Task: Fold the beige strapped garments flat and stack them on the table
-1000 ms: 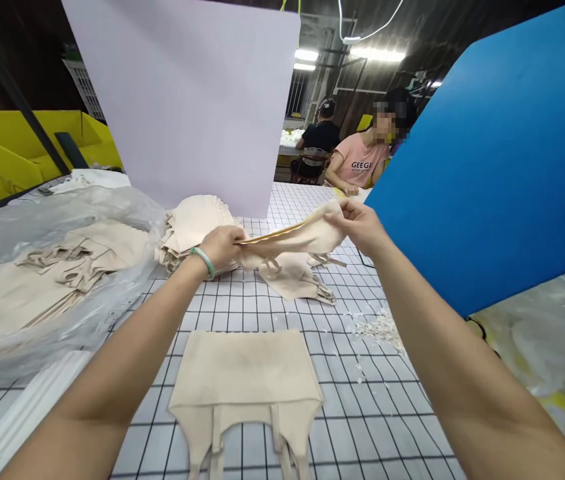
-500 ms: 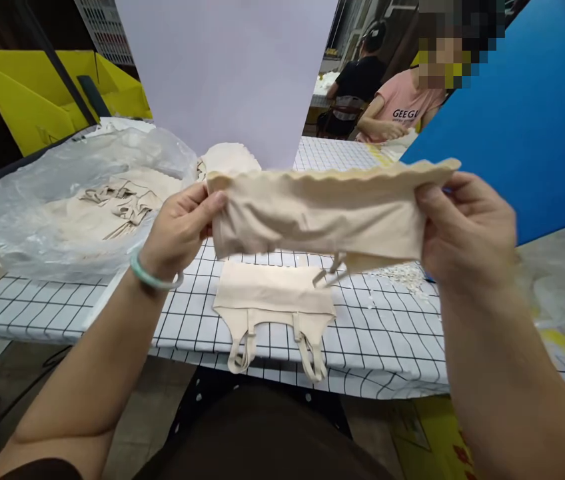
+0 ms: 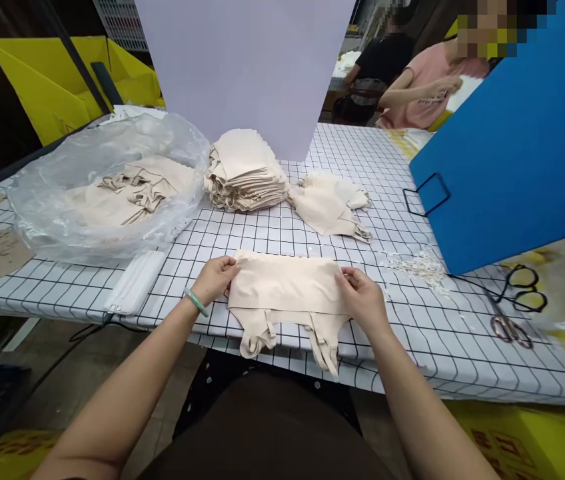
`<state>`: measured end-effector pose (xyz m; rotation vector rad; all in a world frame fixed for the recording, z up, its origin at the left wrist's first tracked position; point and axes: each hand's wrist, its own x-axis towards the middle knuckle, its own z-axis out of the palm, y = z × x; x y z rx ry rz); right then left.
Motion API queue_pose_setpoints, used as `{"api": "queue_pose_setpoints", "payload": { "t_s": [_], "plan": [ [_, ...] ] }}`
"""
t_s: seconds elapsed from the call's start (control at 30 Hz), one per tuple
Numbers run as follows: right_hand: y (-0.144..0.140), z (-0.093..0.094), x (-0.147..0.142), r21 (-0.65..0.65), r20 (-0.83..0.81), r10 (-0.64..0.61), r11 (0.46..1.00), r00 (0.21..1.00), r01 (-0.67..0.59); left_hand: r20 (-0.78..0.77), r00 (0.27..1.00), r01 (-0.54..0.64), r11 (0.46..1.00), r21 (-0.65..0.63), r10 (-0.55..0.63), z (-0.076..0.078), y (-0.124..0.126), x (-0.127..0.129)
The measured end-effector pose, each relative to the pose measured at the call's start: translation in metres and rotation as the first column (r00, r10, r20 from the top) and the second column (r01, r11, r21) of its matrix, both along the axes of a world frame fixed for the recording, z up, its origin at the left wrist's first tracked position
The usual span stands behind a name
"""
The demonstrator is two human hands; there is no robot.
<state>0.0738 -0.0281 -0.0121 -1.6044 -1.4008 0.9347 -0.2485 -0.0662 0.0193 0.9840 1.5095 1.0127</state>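
Checked tablecloth covering the table across the middle of the frame. Left of centre, a clear plastic bag holding loose beige garments. Just right of the bag, a neat stack of folded beige garments, standing before a white board at top centre. Right of the stack, a loose beige garment, lying crumpled. A white ribbed strip at the cloth's near left edge. Blue board at right, tilted, with white scraps at its foot. Scissors at lower right. Yellow bins at upper left. Two other people seated at upper right.
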Motion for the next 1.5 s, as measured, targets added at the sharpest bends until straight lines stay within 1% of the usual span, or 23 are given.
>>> {"api": "queue_pose_setpoints", "payload": {
  "t_s": [0.1,0.17,0.27,0.33,0.47,0.53,0.57,0.6,0.67,0.73,0.8,0.87,0.93,1.0,1.07,1.13,1.17,1.2,1.23,1.33,1.37,1.43,1.5],
  "plan": [
    [-0.004,0.012,-0.002,0.035,0.087,-0.017,0.999,0.996,0.014,-0.023,1.000,-0.013,0.999,0.045,0.014,0.005,0.007,-0.007],
    [-0.001,0.016,-0.006,0.044,0.155,-0.020,0.999,0.988,0.013,-0.066,0.997,-0.043,0.997,0.058,0.047,0.004,0.017,-0.009],
    [0.007,0.014,-0.014,0.055,0.268,-0.004,0.998,0.963,-0.012,-0.150,0.986,-0.075,0.997,0.029,0.079,-0.004,0.032,-0.009],
    [0.010,0.012,-0.018,0.070,0.300,0.006,0.997,0.954,-0.028,-0.156,0.985,-0.074,0.997,0.022,0.077,-0.010,0.037,-0.008],
    [0.009,0.008,-0.018,0.128,0.310,-0.043,0.992,0.950,0.003,-0.158,0.985,-0.062,0.996,0.065,0.072,-0.018,0.037,-0.011],
    [0.008,0.005,-0.017,0.145,0.346,-0.049,0.989,0.937,-0.002,-0.253,0.965,-0.051,0.995,0.086,0.071,-0.017,0.034,-0.013],
    [0.007,0.004,-0.017,0.161,0.380,-0.042,0.987,0.924,-0.021,-0.348,0.935,-0.037,0.994,0.105,0.072,-0.016,0.033,-0.013],
    [0.007,0.004,-0.018,0.191,0.423,-0.039,0.981,0.905,-0.047,-0.468,0.880,-0.015,0.990,0.140,0.079,-0.015,0.031,-0.012],
    [0.008,0.005,-0.021,0.285,0.521,-0.059,0.952,0.851,-0.108,-0.699,0.708,0.092,0.969,0.231,0.099,-0.012,0.029,-0.006],
    [0.012,0.006,-0.026,0.347,0.609,-0.055,0.916,0.791,-0.203,-0.838,0.542,0.283,0.924,0.256,0.066,-0.012,0.028,0.006],
    [0.019,0.004,-0.030,0.284,0.685,0.051,0.900,0.726,-0.331,-0.900,0.431,0.459,0.874,0.160,-0.061,-0.016,0.030,0.021],
    [0.028,-0.004,-0.031,0.131,0.722,0.218,0.889,0.657,-0.439,-0.909,0.365,0.542,0.840,0.033,-0.200,-0.023,0.033,0.033],
    [0.035,-0.016,-0.028,0.001,0.714,0.335,0.878,0.615,-0.480,-0.895,0.353,0.559,0.829,-0.033,-0.273,-0.028,0.036,0.039],
    [0.038,-0.024,-0.024,-0.043,0.702,0.366,0.878,0.611,-0.477,-0.880,0.384,0.563,0.826,-0.017,-0.279,-0.027,0.033,0.039],
    [0.036,-0.023,-0.025,-0.023,0.715,0.338,0.886,0.612,-0.462,-0.865,0.463,0.542,0.834,0.102,-0.195,-0.019,0.016,0.036],
    [0.031,-0.013,-0.034,0.017,0.739,0.314,0.876,0.597,-0.482,-0.829,0.556,0.485,0.831,0.270,-0.055,-0.008,-0.015,0.036],
    [0.028,-0.005,-0.042,0.028,0.744,0.333,0.850,0.580,-0.525,-0.809,0.588,0.456,0.823,0.340,0.009,-0.004,-0.035,0.036],
    [0.026,0.003,-0.052,0.027,0.739,0.381,0.807,0.556,-0.589,-0.805,0.593,0.451,0.817,0.359,0.026,0.000,-0.055,0.038],
    [0.024,0.010,-0.063,0.016,0.724,0.451,0.746,0.522,-0.666,-0.814,0.581,0.462,0.817,0.346,0.016,0.002,-0.075,0.040],
    [0.024,0.019,-0.097,-0.036,0.642,0.665,0.523,0.381,-0.852,-0.852,0.515,0.525,0.820,0.227,-0.094,-0.002,-0.120,0.046],
    [0.025,0.017,-0.106,-0.046,0.622,0.703,0.473,0.345,-0.880,-0.852,0.507,0.542,0.818,0.195,-0.133,-0.006,-0.129,0.046],
    [0.028,0.009,-0.117,-0.055,0.607,0.730,0.433,0.314,-0.900,-0.827,0.525,0.566,0.808,0.165,-0.199,-0.015,-0.139,0.044],
    [0.030,0.001,-0.120,-0.047,0.612,0.721,0.442,0.324,-0.896,-0.791,0.557,0.583,0.797,0.156,-0.253,-0.020,-0.144,0.038]
  ]
}}
